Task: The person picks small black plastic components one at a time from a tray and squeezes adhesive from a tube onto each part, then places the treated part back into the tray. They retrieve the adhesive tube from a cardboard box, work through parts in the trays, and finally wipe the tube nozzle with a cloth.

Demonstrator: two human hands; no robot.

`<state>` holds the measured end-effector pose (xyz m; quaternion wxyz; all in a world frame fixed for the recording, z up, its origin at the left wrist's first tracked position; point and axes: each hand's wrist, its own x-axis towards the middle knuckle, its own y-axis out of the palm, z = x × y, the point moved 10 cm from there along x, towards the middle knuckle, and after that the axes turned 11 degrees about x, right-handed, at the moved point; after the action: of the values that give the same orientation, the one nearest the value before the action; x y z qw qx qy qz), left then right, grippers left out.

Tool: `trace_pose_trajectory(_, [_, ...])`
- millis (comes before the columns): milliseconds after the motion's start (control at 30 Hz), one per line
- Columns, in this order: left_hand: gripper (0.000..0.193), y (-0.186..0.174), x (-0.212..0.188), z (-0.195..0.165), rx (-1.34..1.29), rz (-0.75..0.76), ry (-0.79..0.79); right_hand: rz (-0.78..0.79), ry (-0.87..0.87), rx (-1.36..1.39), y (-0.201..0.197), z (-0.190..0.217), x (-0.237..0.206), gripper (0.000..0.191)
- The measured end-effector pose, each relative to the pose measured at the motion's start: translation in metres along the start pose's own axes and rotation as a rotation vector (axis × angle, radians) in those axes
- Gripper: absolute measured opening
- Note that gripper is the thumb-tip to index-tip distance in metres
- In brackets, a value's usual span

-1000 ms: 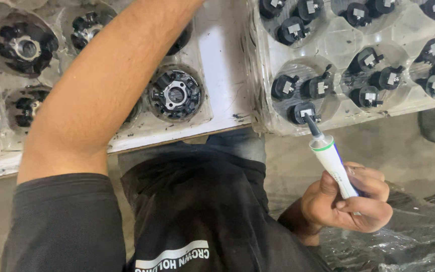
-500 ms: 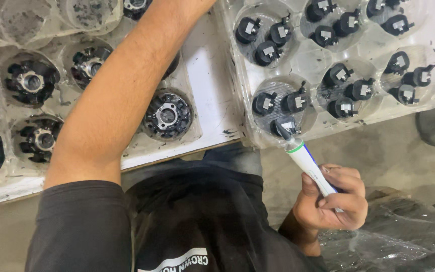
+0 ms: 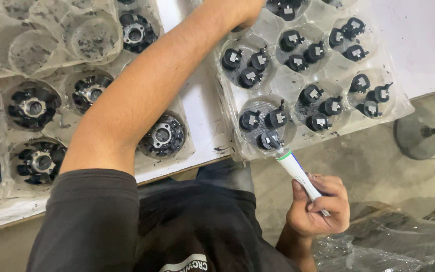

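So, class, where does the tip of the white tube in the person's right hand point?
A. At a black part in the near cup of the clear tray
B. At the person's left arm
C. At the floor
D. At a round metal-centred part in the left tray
A: the right hand grips the white tube, whose green-ringed tip meets a black part in the clear tray.

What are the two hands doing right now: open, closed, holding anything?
Left hand: reaches to the top edge over the clear tray of black parts; mostly out of frame, grip cannot be told.
Right hand: closed around a white tube, tip at a black part.
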<state>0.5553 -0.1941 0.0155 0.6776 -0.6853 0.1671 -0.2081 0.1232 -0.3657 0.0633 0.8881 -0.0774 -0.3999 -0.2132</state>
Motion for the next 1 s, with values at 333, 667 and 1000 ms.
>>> trace_pose_trajectory(333, [0.031, -0.122, -0.154, 0.006, -0.500, -0.466, 0.011, -0.241, 0.235, 0.465, -0.018, -0.036, -0.001, 0.046])
trace_pose_trajectory(667, [0.061, -0.078, -0.326, -0.059, -1.687, -0.445, -0.161, -0.095, 0.286, 0.287, 0.019, -0.022, -0.009, 0.042])
trace_pose_trajectory(1000, [0.048, -0.070, -0.368, -0.074, -1.642, -0.566, -0.238, 0.100, 0.079, 0.118, 0.046, 0.012, -0.003, 0.054])
